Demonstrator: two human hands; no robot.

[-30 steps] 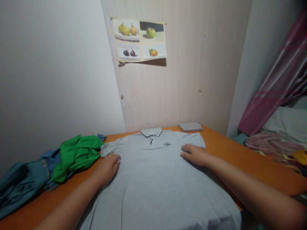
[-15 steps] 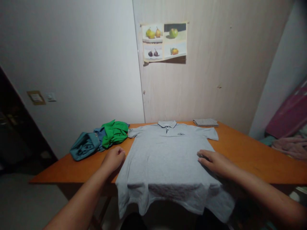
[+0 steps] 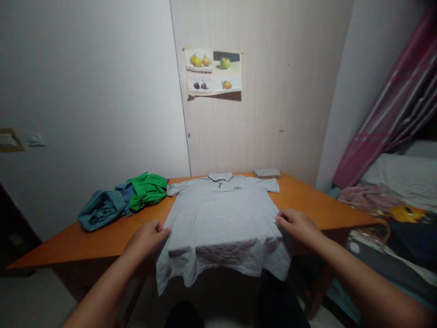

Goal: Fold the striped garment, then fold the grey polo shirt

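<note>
Left-hand grip: on my feed the left hand (image 3: 146, 239) has its fingers curled in, thumb tip at the left edge of the grey polo shirt (image 3: 225, 214); I cannot tell whether cloth is pinched.
Right-hand grip: I see the right hand (image 3: 298, 225) nearly closed, thumb and forefinger together at the opposite edge; cloth between them is not discernible to me.
Shirt position: spread front up on the orange table (image 3: 314, 209), collar toward the wall, hem hanging over the near edge.
Hidden or unclear: chest emblem (image 3: 237, 187) too small for me to read; shirt back out of sight; both forearms cut off by the lower frame.
Left of shirt: green garment (image 3: 148, 191) beside the sleeve, partly covering blue clothing (image 3: 102, 209).
Far edge: folded checked cloth (image 3: 266, 173), near the right sleeve.
</note>
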